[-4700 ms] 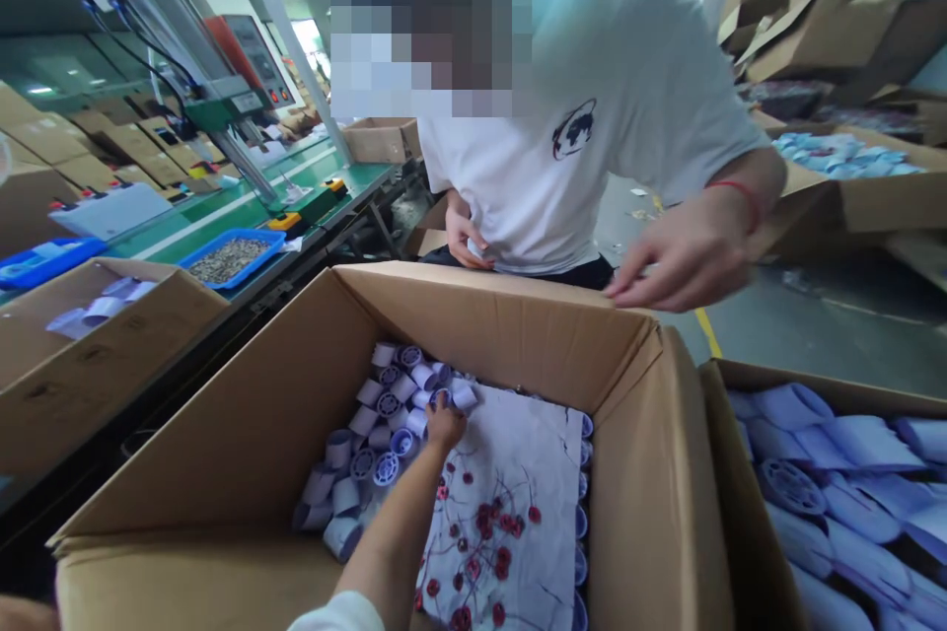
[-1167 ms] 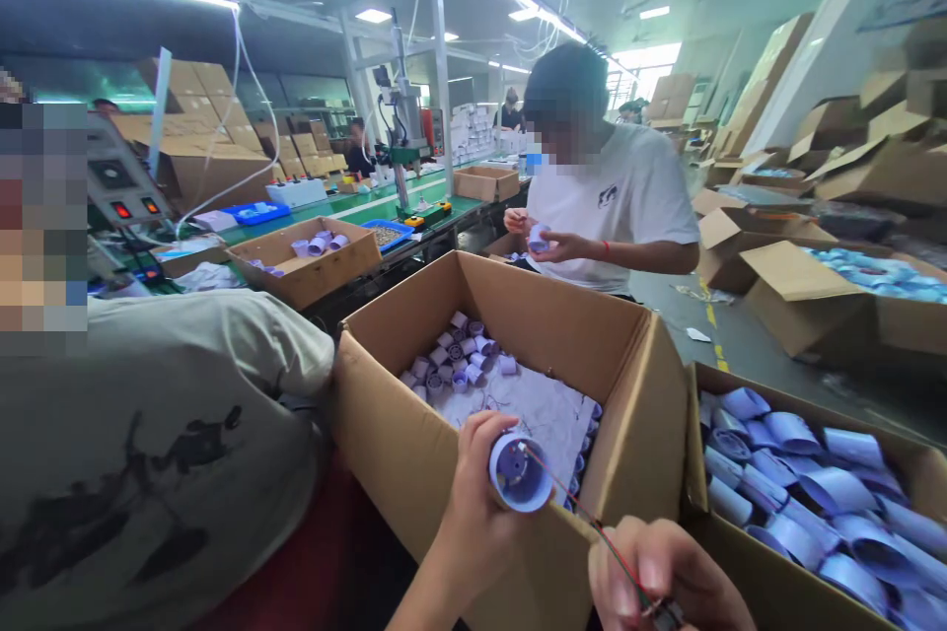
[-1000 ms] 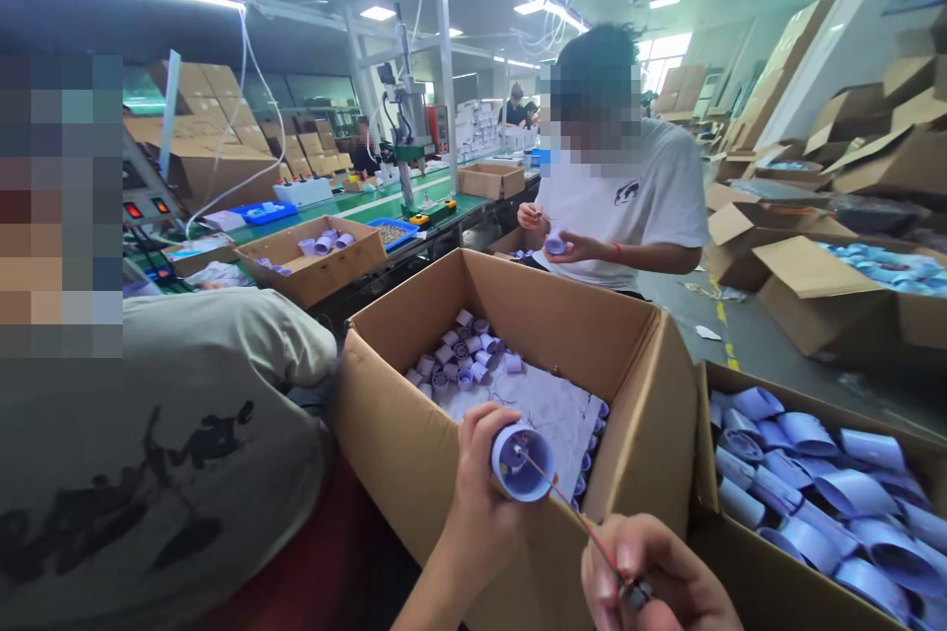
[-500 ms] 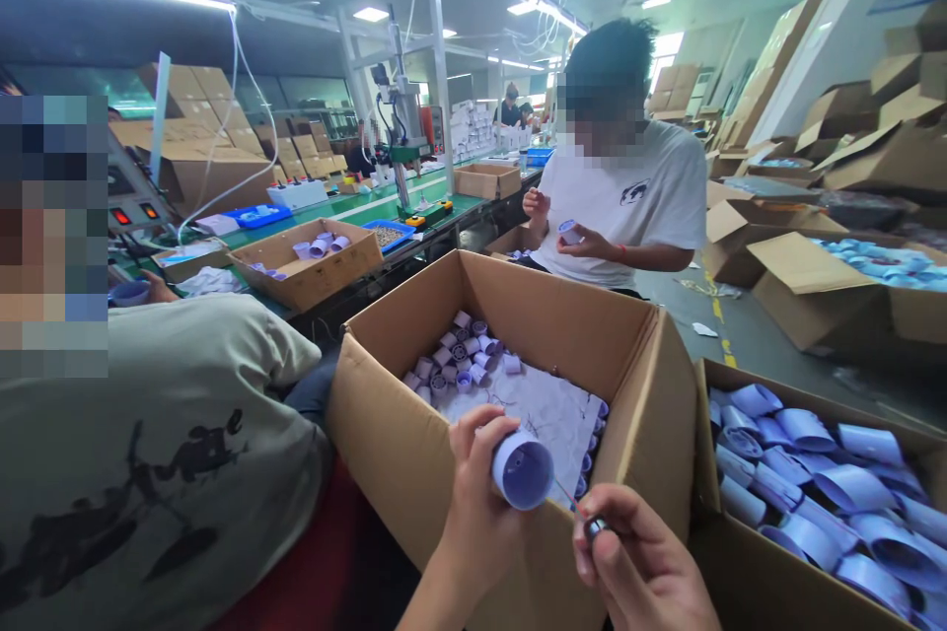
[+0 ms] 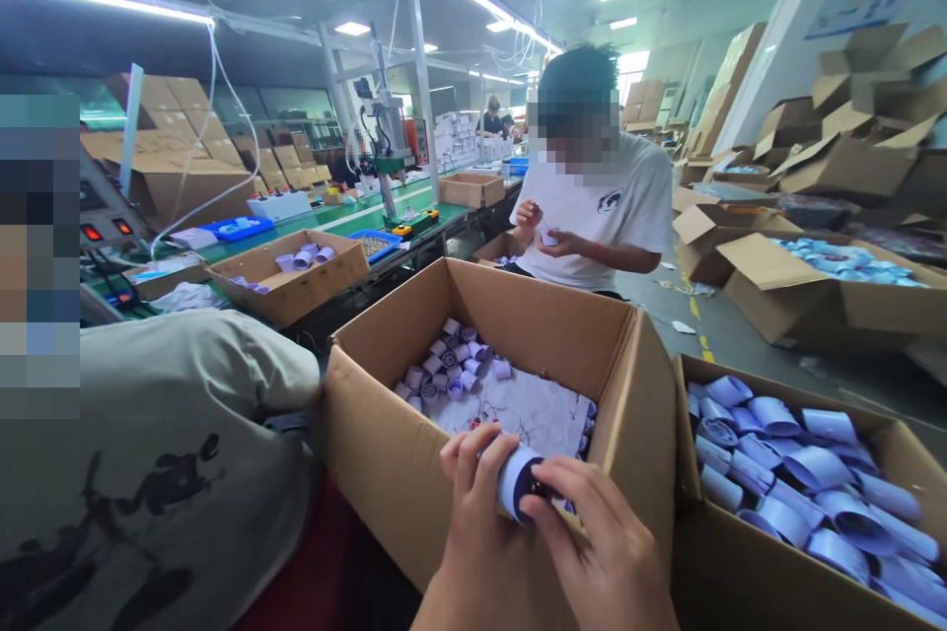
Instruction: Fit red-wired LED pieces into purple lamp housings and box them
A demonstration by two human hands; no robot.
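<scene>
My left hand (image 5: 473, 503) is wrapped round a pale violet plastic cup (image 5: 512, 479), its open end turned toward my right hand. The thumb and fingers of my right hand (image 5: 592, 523) pinch a small dark metallic part (image 5: 539, 487) at the cup's mouth; the fingers partly hide it. Both hands are over the near edge of a large cardboard box (image 5: 392, 473). Inside that box, several similar cups (image 5: 451, 360) stand in a group at the far left, beside a white sheet (image 5: 533, 409) with thin wires and small red bits on it.
Another box (image 5: 917, 454) full of violet cups is at the right. Across from me sits a person in a white shirt (image 5: 614, 207), holding a cup. A person's grey sleeve (image 5: 244, 365) is close at the left. Behind are a green workbench (image 5: 340, 217) and a small box of cups (image 5: 296, 291).
My right hand has moved left and up, bringing the metallic part from beside the cup to its mouth. The view has shifted slightly to the right.
</scene>
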